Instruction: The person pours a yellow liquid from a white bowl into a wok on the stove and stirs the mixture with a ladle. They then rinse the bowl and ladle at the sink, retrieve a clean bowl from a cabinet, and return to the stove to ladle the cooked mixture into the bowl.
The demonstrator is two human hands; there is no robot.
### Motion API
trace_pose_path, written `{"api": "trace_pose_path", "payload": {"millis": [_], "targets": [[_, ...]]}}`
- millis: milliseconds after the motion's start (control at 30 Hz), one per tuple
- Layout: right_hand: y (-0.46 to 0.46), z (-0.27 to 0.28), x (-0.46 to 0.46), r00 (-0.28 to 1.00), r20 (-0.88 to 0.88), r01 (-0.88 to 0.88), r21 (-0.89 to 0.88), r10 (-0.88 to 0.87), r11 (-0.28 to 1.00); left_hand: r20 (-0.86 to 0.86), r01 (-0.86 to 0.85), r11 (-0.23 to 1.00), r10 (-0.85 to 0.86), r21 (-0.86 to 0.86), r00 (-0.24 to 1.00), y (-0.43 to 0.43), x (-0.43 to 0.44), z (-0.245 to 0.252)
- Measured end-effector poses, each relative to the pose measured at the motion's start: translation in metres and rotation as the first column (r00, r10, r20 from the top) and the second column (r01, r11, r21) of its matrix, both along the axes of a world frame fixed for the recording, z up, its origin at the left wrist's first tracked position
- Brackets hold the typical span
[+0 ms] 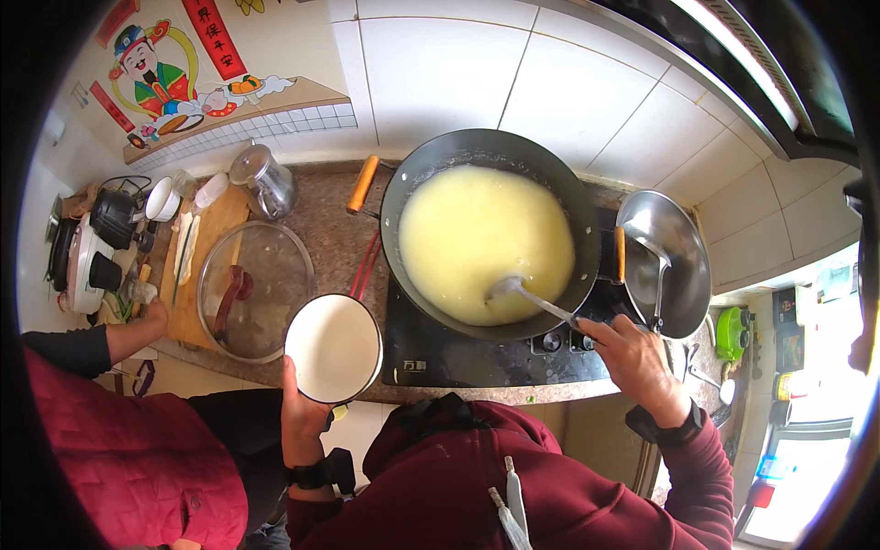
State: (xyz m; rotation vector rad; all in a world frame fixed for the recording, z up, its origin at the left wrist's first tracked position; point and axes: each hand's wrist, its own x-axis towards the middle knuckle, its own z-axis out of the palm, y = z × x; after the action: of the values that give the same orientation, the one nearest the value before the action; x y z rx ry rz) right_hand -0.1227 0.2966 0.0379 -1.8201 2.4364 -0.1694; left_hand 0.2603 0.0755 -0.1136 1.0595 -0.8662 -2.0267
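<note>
My left hand (302,409) holds a white enamel bowl (333,348) with a dark rim at the counter's front edge; it looks empty inside. With my right hand (636,364) I grip the handle of a metal ladle (546,300), whose head dips into pale yellow liquid (481,234). The liquid fills much of a large dark wok (491,328) with wooden side handles, standing over the black stove (467,361). Red chopsticks (364,269) lie partly under the wok, between it and the bowl. The ladle's head is partly hidden in the liquid.
A second wok (677,282) with a metal spatula stands at right. Leftward are a glass lid (268,275), a wooden board (223,216) and a metal pitcher (265,180). Another person's hand (157,317) is beside the board; their red vest (137,460) is close to my left.
</note>
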Motion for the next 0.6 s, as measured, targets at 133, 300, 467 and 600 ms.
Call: {"api": "trace_pose_path", "payload": {"millis": [133, 300, 467, 600], "targets": [[-0.029, -0.027, -0.001, 0.999, -0.03, -0.036, -0.041, 0.034, 0.999, -0.207, 0.003, 0.984, 0.034, 0.177, 0.978, 0.001, 0.006, -0.002], [-0.077, -0.063, -0.008, 0.999, -0.048, -0.022, -0.045, 0.019, 0.999, -0.185, -0.049, 0.963, 0.101, 0.266, 0.978, 0.003, 0.006, -0.001], [-0.113, -0.083, -0.036, 0.991, -0.093, 0.085, -0.131, -0.097, 0.988, -0.131, -0.021, 0.991, 0.039, 0.135, 0.991, 0.005, 0.003, -0.001], [-0.1, -0.077, -0.061, 0.974, -0.047, 0.22, -0.013, -0.22, 0.975, -0.15, -0.081, 0.967, 0.119, 0.241, 0.982, 0.002, -0.003, 0.002]]}}
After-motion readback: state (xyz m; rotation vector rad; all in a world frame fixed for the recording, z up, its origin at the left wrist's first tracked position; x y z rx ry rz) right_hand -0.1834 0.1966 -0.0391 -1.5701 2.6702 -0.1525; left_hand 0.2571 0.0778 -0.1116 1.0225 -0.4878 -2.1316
